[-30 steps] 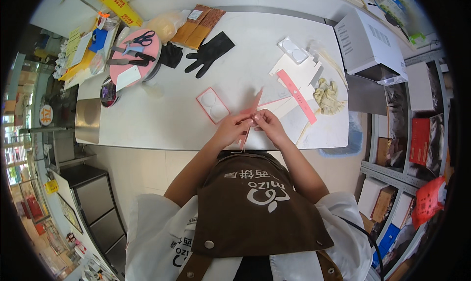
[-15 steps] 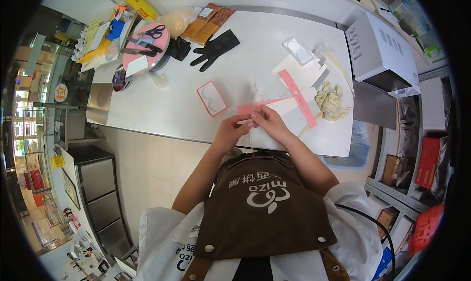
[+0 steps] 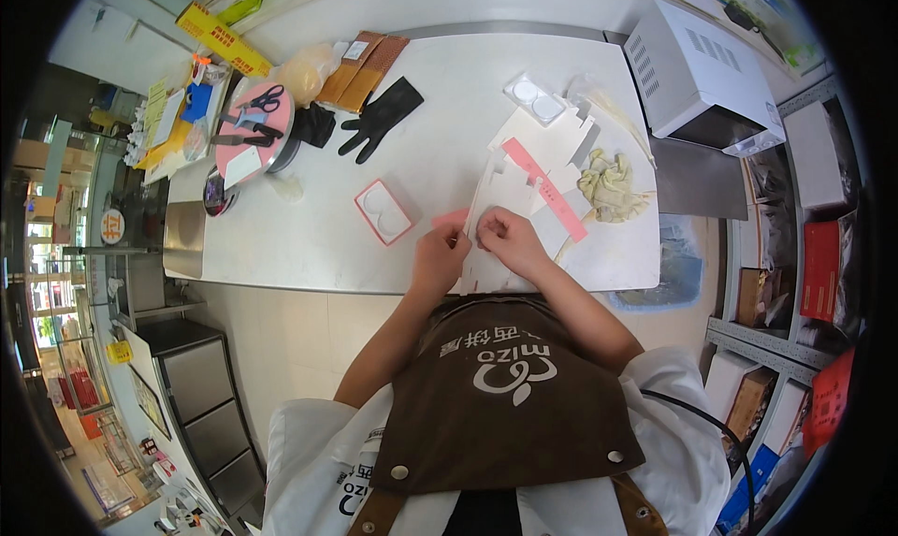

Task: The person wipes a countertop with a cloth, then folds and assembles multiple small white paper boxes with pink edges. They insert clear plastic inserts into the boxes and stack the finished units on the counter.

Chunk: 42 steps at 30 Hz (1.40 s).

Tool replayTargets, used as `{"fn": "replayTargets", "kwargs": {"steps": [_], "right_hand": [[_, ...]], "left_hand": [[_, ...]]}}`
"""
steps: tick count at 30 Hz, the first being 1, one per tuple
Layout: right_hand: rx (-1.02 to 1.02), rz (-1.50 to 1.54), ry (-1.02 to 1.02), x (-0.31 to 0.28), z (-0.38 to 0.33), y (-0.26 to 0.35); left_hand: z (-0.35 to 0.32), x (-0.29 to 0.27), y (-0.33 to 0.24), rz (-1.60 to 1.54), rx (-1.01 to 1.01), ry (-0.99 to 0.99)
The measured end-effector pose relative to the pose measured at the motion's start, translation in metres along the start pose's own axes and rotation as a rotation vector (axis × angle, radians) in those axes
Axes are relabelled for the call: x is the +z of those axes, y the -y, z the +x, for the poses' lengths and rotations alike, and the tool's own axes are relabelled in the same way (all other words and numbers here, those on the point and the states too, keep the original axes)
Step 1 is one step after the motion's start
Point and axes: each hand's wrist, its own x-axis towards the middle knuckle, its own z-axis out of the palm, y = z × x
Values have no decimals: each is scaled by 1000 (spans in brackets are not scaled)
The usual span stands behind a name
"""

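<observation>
My left hand pinches the edge of a thin white card sheet, which stands tilted near the table's front edge. Just to its right, my right hand is closed with fingertips curled against the sheet's other face; what lies in them is hidden. Behind my left fingers a pink paper strip shows in part. Left of the hands sits a small pink-edged box with a clear tray of two round hollows. To the right, another pink strip lies across flat white box cards.
A crumpled pale cloth and a clear two-hollow tray lie at right. Farther off are a black glove, a brown packet and a pink round stand with scissors and knives. A white microwave stands at back right.
My hands have drawn a little apart, and the sheet between them has turned from edge-on to show more of its face. The whole view has shifted slightly.
</observation>
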Motion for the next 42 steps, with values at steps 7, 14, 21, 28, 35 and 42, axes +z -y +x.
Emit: {"fn": "replayTargets", "kwargs": {"steps": [7, 14, 21, 28, 35, 42], "right_hand": [[-30, -121, -239, -34, 3, -9], [-51, 82, -228, -35, 11, 15], [-280, 166, -159, -19, 31, 115], [-353, -5, -145, -33, 18, 133], [-446, -14, -205, -24, -2, 138], [-316, -7, -64, -38, -11, 132]], "left_hand": [[31, -37, 1, 180, 264, -440], [33, -104, -31, -345, 163, -455], [18, -98, -44, -277, 269, -359], [4, -108, -83, 318, 625, -600], [-13, -103, -114, 189, 494, -605], [-23, -123, -67, -785, 398, 186]]}}
